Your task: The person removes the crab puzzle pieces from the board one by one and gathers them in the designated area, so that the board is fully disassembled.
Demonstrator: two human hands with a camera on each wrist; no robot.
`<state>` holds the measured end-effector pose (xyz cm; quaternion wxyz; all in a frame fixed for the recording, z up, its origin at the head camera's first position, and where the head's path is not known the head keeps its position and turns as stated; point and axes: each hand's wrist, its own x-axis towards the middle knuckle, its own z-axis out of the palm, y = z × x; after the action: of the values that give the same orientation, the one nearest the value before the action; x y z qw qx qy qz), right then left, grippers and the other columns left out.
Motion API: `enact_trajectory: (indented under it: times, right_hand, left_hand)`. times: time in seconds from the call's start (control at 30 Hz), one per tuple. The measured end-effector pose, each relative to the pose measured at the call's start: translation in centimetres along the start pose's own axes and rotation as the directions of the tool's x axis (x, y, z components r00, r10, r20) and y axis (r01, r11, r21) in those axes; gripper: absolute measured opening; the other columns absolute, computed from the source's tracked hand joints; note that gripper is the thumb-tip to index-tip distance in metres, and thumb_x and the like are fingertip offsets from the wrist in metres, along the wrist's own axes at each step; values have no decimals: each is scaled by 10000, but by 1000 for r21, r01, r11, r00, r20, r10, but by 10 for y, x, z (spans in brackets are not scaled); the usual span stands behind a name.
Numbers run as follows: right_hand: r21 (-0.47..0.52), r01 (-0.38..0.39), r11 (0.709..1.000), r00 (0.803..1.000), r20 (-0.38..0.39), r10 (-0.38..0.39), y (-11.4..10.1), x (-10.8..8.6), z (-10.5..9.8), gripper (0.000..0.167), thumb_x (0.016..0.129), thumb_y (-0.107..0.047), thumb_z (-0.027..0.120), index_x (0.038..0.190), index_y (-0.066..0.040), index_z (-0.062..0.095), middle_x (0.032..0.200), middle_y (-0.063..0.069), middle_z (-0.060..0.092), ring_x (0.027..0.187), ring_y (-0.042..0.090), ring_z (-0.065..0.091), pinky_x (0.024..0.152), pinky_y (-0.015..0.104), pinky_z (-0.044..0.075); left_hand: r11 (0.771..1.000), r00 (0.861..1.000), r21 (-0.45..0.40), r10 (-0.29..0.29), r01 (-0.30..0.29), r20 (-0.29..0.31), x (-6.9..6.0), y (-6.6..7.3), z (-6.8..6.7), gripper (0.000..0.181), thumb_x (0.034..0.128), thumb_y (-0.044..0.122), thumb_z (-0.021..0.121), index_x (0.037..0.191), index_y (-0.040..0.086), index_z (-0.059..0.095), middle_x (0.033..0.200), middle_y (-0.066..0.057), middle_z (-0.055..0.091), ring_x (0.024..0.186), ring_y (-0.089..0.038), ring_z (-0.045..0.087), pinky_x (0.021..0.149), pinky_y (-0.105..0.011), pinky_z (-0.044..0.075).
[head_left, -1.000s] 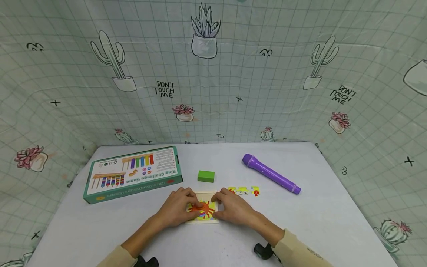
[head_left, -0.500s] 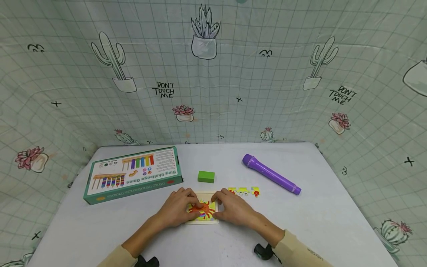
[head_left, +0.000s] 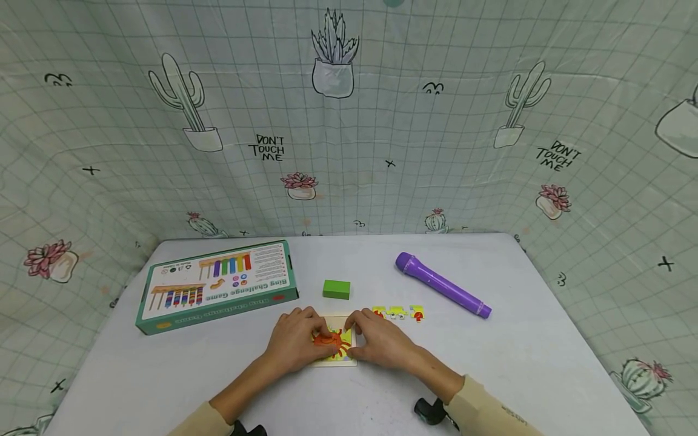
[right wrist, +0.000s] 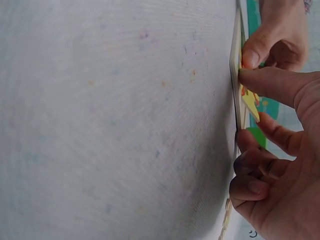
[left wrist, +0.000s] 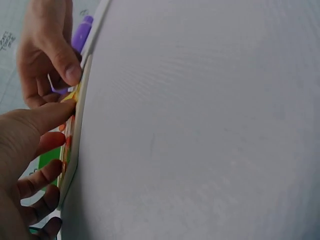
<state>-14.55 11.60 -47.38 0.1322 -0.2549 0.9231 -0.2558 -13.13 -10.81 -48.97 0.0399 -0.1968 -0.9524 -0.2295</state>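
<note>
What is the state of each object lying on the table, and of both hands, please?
Puzzle board: flat, partly hidden.
Yellow piece: tilted, not lying flat in the board.
Left hand: on the puzzle board.
Right hand: touching the yellow piece.
Loose pieces: in a row, outside the board.
Green block: lying flat.
Purple microphone: lying down; on or off, cannot tell.
Game box: lying flat, looks closed.
</note>
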Motion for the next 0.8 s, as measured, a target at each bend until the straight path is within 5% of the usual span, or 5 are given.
enact_trajectory:
  times: [0.4,0.57,0.8]
  right_hand:
    - [47,18,999,999,-29,-16,2,0,3,255,886,-278,765,1082,-230,609,956,-66,543,809,89,515,699,259,435]
    - [122,58,991,996,-77,-49,1,1,2,69,934,-192,703,960,-214,644,878,-103,573,785,74,530,707,253,446]
    - [240,70,968,995,-89,-50,1,-2,-5,52,947,-170,688,955,-211,658,890,-122,628,753,60,562,668,246,474]
  left_hand:
    - [996,998,75,-55,52,44,4,8,-2,347,699,564,850,719,304,622,874,84,574,821,-147,508,733,-410,402]
    - [996,996,74,-61,56,68,5,9,-4,358,709,561,844,702,296,603,875,81,560,817,-152,500,733,-428,399]
    - [996,996,70,-59,54,72,4,8,-5,353,719,561,836,726,282,620,889,74,565,815,-152,493,734,-417,387]
